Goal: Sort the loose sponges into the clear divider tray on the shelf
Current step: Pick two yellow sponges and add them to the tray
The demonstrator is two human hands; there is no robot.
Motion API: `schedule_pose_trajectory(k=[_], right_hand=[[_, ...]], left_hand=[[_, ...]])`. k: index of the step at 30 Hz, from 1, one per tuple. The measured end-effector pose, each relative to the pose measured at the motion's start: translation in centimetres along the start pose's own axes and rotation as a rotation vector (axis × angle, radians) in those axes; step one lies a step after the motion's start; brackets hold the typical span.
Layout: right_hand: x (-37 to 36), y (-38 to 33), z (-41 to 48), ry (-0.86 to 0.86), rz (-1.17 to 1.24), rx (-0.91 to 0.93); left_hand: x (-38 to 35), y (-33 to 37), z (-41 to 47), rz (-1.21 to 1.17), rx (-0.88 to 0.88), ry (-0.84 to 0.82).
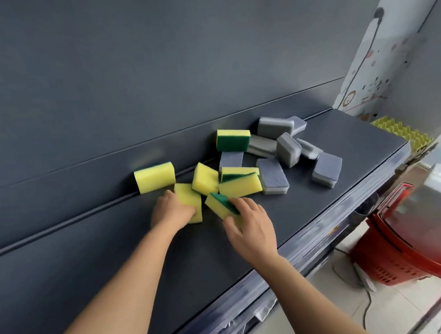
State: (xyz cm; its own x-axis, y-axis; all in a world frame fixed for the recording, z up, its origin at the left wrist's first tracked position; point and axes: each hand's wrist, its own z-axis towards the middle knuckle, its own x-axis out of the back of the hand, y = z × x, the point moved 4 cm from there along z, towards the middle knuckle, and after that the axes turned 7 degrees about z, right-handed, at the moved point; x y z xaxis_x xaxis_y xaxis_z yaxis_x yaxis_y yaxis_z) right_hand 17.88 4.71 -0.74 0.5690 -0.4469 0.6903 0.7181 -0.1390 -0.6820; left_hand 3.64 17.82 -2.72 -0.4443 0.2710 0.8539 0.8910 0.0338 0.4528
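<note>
Dark grey shelf (115,257), matching back panel (150,66) behind. Mid-shelf, near the rear edge: left hand (171,212), fingers curled over a yellow sponge (192,204). Just beside it: right hand (249,226), fingers pinching a yellow-green sponge (217,203). Grey sponges (287,149) heaped toward the right end. Red baskets (410,243) stand below the right front corner.

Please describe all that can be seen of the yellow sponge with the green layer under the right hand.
This rectangular yellow foam sponge with a green scouring layer sits on the dark grey shelf, at the near edge of the sponge pile, turned diagonally, green layer facing up and right. The right hand pinches its near end: fingers on the green, thumb on the yellow side. Just left lies another yellow sponge, gripped by the left hand.
</note>
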Motion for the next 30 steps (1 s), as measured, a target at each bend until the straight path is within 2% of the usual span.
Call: schedule_pose_trajectory(k=[3,6,8,11,15,24,30], right_hand=[[0.9,-0.1,-0.3,0.039,0.136,0.001],[1.2,0.1,-0.8,0.048,0.259,-0.025],[1.0,0.0,-1.2,-0.01,0.311,-0.037],[0.3,-0.8,-1.9,-0.093,0.439,-0.058],[-0.8,-3.0,-3.3,-0.185,0.541,0.013],[-3.5,-11.2,-7.5,-0.346,0.704,0.229],[-6.9,-17.1,-12.2,-0.493,0.785,0.281]], left_hand=[[0.1,-1.4,-1.5,-0.086,0.059,-0.02],[0.7,-3.1,-4.0,-0.232,0.111,0.088],[1.1,-4.3,-5.9,-0.331,0.113,0.172],[1.5,-5.9,-9.1,-0.497,0.086,0.173],[3.0,-8.4,-13.6,-0.654,0.081,0.3],[6.5,-15.6,-21.8,-0.768,0.122,0.567],[8.2,-22.4,-27.4,-0.776,0.217,0.675]])
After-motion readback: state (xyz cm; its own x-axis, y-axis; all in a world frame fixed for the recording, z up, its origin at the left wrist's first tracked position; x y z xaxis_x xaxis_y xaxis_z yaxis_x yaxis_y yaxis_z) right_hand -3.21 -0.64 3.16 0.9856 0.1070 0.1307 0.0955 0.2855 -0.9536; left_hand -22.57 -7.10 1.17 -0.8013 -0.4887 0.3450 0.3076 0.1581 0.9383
